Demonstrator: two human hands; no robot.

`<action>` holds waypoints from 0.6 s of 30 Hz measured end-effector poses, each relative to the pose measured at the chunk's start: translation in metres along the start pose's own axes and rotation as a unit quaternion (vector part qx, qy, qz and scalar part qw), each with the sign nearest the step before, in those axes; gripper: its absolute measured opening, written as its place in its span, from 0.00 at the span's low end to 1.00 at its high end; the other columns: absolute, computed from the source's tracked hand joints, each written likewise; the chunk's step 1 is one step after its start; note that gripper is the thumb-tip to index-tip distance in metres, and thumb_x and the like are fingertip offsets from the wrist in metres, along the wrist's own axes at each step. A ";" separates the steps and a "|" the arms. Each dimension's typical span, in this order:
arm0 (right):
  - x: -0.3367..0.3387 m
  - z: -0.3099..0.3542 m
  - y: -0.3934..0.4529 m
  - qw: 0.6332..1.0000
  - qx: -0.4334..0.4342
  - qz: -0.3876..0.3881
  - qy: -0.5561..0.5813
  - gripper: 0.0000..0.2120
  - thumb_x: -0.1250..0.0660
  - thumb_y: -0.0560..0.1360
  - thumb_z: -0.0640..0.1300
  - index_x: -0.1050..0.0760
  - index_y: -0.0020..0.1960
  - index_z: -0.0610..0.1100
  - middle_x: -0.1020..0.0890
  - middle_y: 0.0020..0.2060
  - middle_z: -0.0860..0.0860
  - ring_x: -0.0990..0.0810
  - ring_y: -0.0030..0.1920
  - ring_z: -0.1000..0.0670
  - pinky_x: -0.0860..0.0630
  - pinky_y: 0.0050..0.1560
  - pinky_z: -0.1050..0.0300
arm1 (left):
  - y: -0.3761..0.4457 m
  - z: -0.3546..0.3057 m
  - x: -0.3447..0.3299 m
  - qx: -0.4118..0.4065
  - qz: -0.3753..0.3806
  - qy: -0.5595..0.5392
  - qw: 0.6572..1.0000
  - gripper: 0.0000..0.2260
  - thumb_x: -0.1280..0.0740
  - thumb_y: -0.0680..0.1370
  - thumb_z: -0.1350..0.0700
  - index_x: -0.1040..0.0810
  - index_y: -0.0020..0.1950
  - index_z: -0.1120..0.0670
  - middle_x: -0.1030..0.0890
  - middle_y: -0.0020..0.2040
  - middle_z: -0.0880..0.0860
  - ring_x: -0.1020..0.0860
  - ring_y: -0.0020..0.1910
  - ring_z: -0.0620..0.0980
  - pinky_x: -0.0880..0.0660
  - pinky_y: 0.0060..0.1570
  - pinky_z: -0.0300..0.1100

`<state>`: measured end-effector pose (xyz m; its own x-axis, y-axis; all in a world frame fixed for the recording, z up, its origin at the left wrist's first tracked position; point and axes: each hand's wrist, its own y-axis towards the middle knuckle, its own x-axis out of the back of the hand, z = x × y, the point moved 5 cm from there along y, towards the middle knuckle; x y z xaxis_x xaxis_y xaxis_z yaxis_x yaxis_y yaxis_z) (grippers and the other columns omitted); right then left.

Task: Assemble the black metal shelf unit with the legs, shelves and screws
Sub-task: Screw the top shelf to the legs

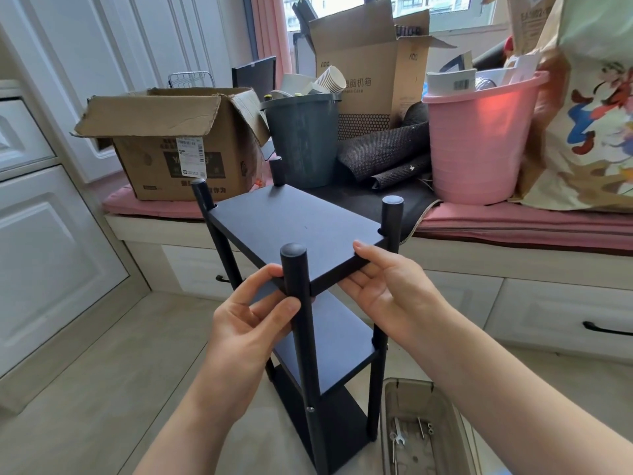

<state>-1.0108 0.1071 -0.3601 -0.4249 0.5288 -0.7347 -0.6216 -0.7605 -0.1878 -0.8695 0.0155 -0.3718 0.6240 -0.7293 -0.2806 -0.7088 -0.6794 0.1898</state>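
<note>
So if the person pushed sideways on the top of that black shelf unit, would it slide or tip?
Probably tip: the shelf unit stands tall on a narrow base. It may also rack a little, since the top shelf is held by both hands, perhaps not yet screwed. The smooth floor might allow some sliding.

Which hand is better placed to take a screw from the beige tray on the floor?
Probably the right hand: the beige plastic tray lies below it, while the left hand grips the near black leg.
</note>
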 end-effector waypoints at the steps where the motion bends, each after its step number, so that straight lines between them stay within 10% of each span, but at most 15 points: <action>1: 0.000 0.000 0.000 1.000 -0.005 0.002 0.001 0.06 0.37 0.79 0.35 0.23 0.52 0.35 0.14 0.49 0.40 0.14 0.49 0.43 0.18 0.49 0.50 | 0.000 0.000 0.000 0.001 -0.002 -0.001 1.000 0.15 0.28 0.68 0.59 0.15 0.53 0.48 0.13 0.49 0.59 0.14 0.49 0.54 0.17 0.48 0.43; 10: 0.003 0.001 0.000 1.000 -0.014 -0.010 -0.001 0.05 0.36 0.79 0.35 0.23 0.53 0.35 0.14 0.49 0.39 0.14 0.50 0.42 0.19 0.49 0.49 | 0.000 0.000 0.003 0.004 0.021 -0.010 1.000 0.27 0.16 0.56 0.42 0.14 0.54 0.43 0.14 0.52 0.59 0.15 0.53 0.55 0.18 0.48 0.41; 18: 0.019 0.006 0.000 0.999 -0.031 -0.006 -0.027 0.09 0.37 0.80 0.37 0.23 0.57 0.33 0.15 0.49 0.37 0.14 0.49 0.41 0.16 0.46 0.50 | 0.001 0.001 -0.004 0.000 -0.001 0.011 1.000 0.15 0.25 0.66 0.54 0.15 0.52 0.45 0.13 0.50 0.58 0.14 0.51 0.55 0.18 0.48 0.42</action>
<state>-1.0229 0.1196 -0.3705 -0.4531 0.5567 -0.6962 -0.5865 -0.7743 -0.2375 -0.8730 0.0174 -0.3715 0.6319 -0.7301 -0.2600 -0.7078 -0.6803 0.1902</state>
